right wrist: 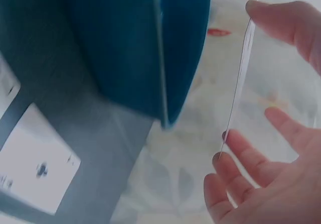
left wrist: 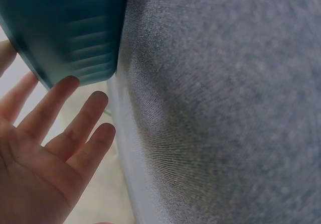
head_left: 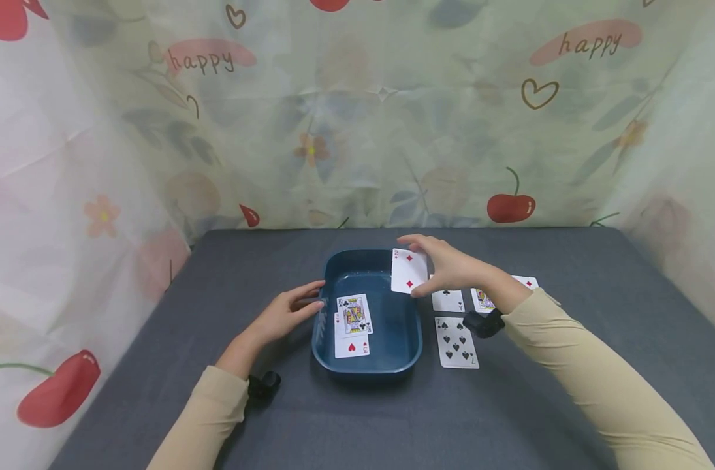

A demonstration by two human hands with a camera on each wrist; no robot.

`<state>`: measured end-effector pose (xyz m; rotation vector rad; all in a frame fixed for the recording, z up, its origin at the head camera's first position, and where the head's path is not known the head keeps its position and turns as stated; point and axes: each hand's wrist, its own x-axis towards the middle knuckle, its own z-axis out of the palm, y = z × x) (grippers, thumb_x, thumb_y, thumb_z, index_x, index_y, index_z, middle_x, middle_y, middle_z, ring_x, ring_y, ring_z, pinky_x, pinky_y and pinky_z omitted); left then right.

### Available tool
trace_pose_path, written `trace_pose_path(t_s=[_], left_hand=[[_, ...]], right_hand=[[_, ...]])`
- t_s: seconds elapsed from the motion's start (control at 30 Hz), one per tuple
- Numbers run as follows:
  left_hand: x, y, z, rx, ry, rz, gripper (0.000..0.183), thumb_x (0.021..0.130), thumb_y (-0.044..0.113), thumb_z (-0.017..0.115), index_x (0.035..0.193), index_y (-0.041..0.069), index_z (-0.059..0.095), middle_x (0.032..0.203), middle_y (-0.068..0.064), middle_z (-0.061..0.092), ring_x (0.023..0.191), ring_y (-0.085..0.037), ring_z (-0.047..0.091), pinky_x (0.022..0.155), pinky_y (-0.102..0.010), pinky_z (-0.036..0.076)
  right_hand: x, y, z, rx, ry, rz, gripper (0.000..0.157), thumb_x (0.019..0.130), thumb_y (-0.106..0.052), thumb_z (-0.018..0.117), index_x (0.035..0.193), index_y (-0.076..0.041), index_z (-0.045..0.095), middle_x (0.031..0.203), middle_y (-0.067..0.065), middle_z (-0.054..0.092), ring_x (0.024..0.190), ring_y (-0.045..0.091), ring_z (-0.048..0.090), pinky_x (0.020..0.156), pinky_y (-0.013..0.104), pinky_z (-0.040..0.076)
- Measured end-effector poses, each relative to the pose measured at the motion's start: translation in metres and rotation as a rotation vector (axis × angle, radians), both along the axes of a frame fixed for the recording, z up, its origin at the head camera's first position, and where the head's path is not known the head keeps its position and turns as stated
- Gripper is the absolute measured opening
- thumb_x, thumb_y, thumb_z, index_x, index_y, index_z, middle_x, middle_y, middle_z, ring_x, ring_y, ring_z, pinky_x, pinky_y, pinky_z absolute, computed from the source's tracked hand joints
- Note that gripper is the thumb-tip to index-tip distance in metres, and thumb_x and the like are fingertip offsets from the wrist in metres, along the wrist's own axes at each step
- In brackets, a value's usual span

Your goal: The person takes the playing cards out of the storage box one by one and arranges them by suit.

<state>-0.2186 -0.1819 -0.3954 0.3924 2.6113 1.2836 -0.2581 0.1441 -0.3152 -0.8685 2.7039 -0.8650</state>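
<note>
A blue rectangular basin (head_left: 369, 373) stands on the grey cloth. My left hand (head_left: 281, 316) is at its left side, fingers extended; in the left wrist view the fingertips (left wrist: 67, 83) lie right at the outer wall. Above the basin's right rim, my right hand (head_left: 448, 266) holds a two of diamonds playing card (head_left: 409, 271) by opposite edges, thumb on one and fingertips on the other. The right wrist view shows that card (right wrist: 239, 78) edge-on. Inside the basin, a king of clubs (head_left: 354, 314) partly covers a three of hearts (head_left: 352, 348).
Right of the basin lie a seven of spades (head_left: 457, 352), a black-suited card (head_left: 448, 302), a face card (head_left: 482, 300) and a red diamond card (head_left: 526, 282), some partly behind my right arm. A patterned curtain (head_left: 381, 130) hangs behind the table (head_left: 263, 261).
</note>
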Motion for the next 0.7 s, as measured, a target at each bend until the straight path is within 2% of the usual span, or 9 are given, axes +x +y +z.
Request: trace_pose_path(t_s=[0.23,0.47,0.7], left_hand=[[-0.001,-0.001,0.000,0.004,-0.011,0.008,0.057,0.092,0.040,0.056,0.143,0.021,0.038,0.146,-0.013,0.042,0.130,-0.035,0.046,0.102,-0.051,0.042],[0.000,-0.001,0.000,0.011,0.010,-0.005,0.056,0.093,0.036,0.056,0.143,0.018,0.039,0.146,-0.015,0.042,0.129,-0.036,0.046,0.101,-0.051,0.042],[0.001,0.001,0.001,0.021,-0.006,0.009,0.056,0.093,0.032,0.056,0.144,0.017,0.037,0.147,-0.015,0.040,0.130,-0.037,0.045,0.101,-0.053,0.042]], right_hand=[[-0.001,0.038,-0.003,0.010,0.009,-0.028,0.087,0.071,-0.019,0.080,0.143,-0.012,0.032,0.141,0.017,0.043,0.130,0.033,0.033,0.103,0.057,0.032],[0.000,0.076,-0.006,-0.012,0.017,-0.039,0.088,0.071,-0.018,0.080,0.143,-0.008,0.031,0.142,0.019,0.041,0.133,0.035,0.035,0.106,0.058,0.029],[-0.002,0.114,-0.019,-0.040,-0.005,-0.109,0.094,0.068,-0.019,0.083,0.143,-0.009,0.028,0.143,0.020,0.040,0.134,0.037,0.034,0.108,0.059,0.026]])
